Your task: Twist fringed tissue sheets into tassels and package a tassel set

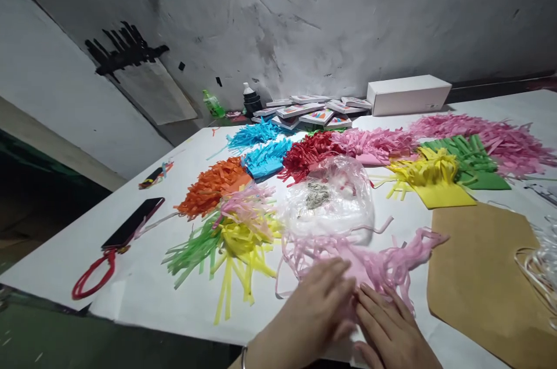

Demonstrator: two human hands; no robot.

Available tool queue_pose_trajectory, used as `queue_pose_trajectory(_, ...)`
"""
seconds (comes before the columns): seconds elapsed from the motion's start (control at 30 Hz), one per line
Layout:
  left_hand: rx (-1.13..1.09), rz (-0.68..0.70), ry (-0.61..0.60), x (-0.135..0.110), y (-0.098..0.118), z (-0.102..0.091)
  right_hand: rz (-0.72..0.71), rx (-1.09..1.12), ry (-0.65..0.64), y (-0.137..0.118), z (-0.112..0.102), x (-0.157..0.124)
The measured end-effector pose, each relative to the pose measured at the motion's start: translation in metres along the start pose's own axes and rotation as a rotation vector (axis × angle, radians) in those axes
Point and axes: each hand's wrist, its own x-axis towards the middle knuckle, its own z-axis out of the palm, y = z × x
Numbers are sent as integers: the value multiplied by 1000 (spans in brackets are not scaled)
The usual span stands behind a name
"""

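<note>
My left hand (311, 311) lies flat on a pink fringed paper piece (369, 261) at the near edge of the white table (143, 293), fingers stretched out and pressing it. My right hand (389, 328) rests beside it, its fingers also laid flat on the same pink paper. Just beyond the hands sits a clear plastic bag (331, 198) with small metal bits inside. A mixed bundle of green, yellow and pink fringes (230, 238) lies to the left of the hands.
Fringed paper piles spread across the table: orange (211, 183), blue (265, 157), red (307, 154), pink (478, 137), green (470, 160), yellow (429, 177). A brown envelope (478, 270) lies right, a phone with red strap (130, 224) left, small boxes (313, 111) and a white box (409, 93) at the back.
</note>
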Motion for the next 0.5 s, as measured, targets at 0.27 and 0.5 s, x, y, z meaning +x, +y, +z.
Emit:
queue_pose_trajectory(0.27,-146,-69,-26,-11,10,22,508,-378,16,35,-20,-27)
queue_pose_trajectory(0.5,-113,-28,123,-9,11,24,61,58,24,1,-24,10)
